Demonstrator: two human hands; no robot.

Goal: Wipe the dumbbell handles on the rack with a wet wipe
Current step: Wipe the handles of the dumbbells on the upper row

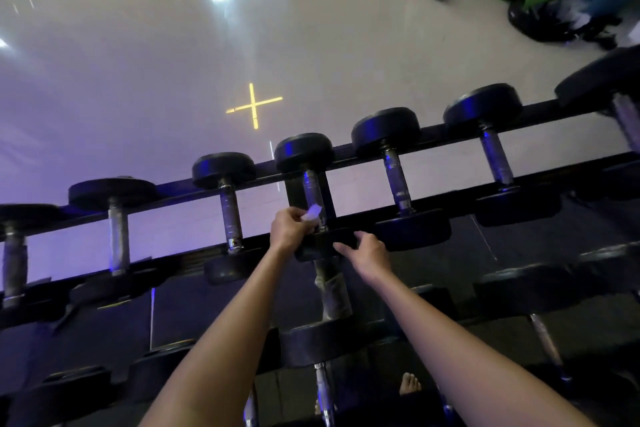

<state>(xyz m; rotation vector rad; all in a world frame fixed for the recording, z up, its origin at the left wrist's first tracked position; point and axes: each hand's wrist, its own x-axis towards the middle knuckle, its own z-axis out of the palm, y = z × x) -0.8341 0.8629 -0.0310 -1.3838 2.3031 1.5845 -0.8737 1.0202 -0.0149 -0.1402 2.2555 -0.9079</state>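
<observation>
- The rack [173, 188] filled the lower half of the view, with a top row of black-headed dumbbells lying across its two rails and at least one more tier in shadow below. That made it a long job with many handles to cover.
- No top-row handle showed any sign of wiping. The left neighbour [230, 215] and the right neighbour [396, 180] looked equally dull under the purple light, so I could not tell from wetness or shine which were done.
- The lower-tier dumbbell [332, 295] directly beneath the hands, and the others beside it, had no hand on them. I judged them most likely left to do.
- The middle dumbbell [311, 189] was the one in hand. The wipe sat at the near end of its handle, just above the near head [311, 250], and the far stretch of the handle was bare.
- The right hand [367, 253] lay on that near head with fingers fairly straight, holding nothing and apparently steadying the weight.
- The left hand [289, 229] was curled round the wet wipe, pinching it against the handle.
- The wet wipe [314, 212] was a small white wad poking out between the left fingers and touching the metal.
- My judgement: this was mid-stroke on one handle, with the task only partly done at best.
</observation>
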